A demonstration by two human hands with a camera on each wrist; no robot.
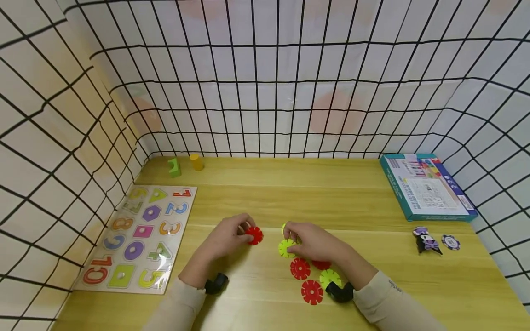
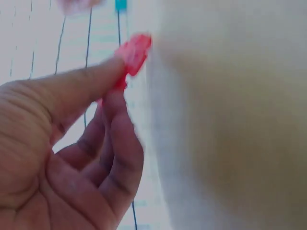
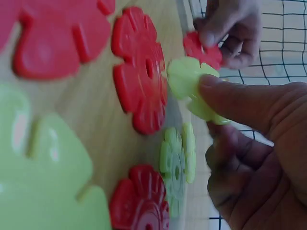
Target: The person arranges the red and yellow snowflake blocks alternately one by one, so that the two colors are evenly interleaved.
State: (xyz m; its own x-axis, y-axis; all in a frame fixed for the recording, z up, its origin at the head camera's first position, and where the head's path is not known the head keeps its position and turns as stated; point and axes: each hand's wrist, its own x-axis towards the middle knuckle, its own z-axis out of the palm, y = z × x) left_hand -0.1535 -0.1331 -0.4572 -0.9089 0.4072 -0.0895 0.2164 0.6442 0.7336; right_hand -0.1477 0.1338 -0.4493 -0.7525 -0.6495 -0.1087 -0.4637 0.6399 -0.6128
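Note:
My left hand [image 1: 227, 235] pinches a red notched plastic disc [image 1: 254, 235] between thumb and fingers, over the middle of the table. The same disc shows in the left wrist view at the fingertips. To its right, my right hand [image 1: 314, 240] pinches a yellow-green notched disc [image 3: 192, 88] by its edge with the thumb on its face. Beneath and beside that hand lie red discs [image 1: 300, 268] and yellow-green discs [image 1: 330, 278], flat on the wood. Part of another red disc [image 1: 321, 265] is hidden under the right hand.
A number and shape puzzle board [image 1: 136, 239] lies at left. Behind it stand a green block [image 1: 174, 168] and a yellow cylinder [image 1: 196, 162]. At right are a boxed set [image 1: 428, 187], a purple-and-black figure [image 1: 427, 241] and a round chip [image 1: 450, 242]. Black wire mesh [image 1: 273, 82] encloses the table.

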